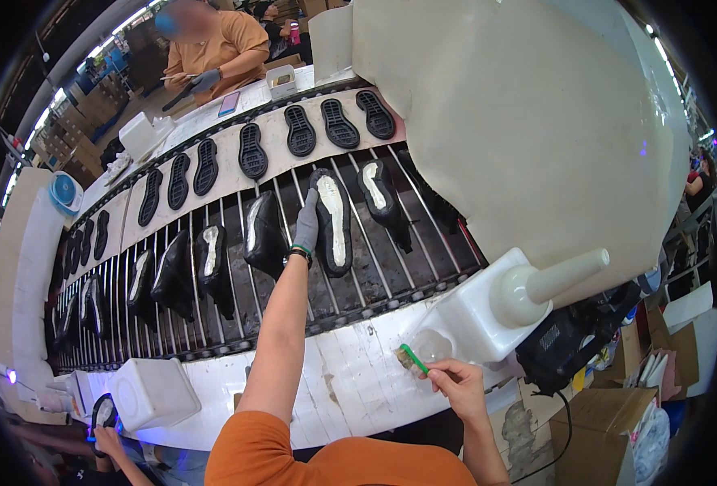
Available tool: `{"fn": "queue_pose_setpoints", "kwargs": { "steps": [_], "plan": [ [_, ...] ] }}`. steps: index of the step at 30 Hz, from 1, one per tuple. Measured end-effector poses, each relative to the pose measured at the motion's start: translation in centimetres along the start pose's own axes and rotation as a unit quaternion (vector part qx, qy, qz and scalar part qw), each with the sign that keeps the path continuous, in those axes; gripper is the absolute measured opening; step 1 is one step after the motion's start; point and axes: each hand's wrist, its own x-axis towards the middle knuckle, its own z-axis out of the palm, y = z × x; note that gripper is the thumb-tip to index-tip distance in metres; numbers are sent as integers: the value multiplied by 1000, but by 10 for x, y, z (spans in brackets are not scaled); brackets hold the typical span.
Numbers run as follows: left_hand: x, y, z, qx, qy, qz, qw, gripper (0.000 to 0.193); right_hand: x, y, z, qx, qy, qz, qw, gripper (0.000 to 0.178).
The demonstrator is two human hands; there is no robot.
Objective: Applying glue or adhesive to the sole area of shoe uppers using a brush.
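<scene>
My left hand (306,223), in a grey glove, reaches out over the metal rods and grips the left side of a black shoe upper (344,259). That upper lies sole side up, with a long white coated strip down its middle. In my right hand (458,389), which is bare, a small brush with a green handle (412,356) is pinched between the fingers. Its bristle end is over the white ledge, beside a clear round dish (434,346). More black uppers with white strips rest on the rods, one (383,194) just to the right.
Black outsoles (253,151) line a pale strip beyond the rods. A white container with a long spout (504,312) stands at right, under a large cream panel (536,121). A white tub (154,393) sits at left. Across the line, a person (221,49) works; another person's hand (109,441) shows lower left.
</scene>
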Motion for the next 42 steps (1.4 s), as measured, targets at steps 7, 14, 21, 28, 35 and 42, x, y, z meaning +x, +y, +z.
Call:
{"fn": "queue_pose_setpoints", "kwargs": {
  "steps": [7,14,21,28,35,42],
  "plan": [
    [-71,2,-14,-280,-27,-60,958,60,-34,-4,3,-15,-4,-51,999,13],
    [-228,115,-20,-393,151,181,889,58,-45,6,-16,-168,73,-85,979,15],
    [-407,-26,-106,496,147,354,780,64,-34,23,-16,-459,179,-166,854,12],
    [-465,-48,-60,331,96,180,921,61,-26,24,1,-649,178,-167,720,12],
    [-473,-48,-57,325,120,190,918,54,-20,18,-18,-604,133,-112,777,16],
    [-474,-8,-39,379,53,238,893,65,-15,53,-38,-22,35,34,999,26]
  ]
}}
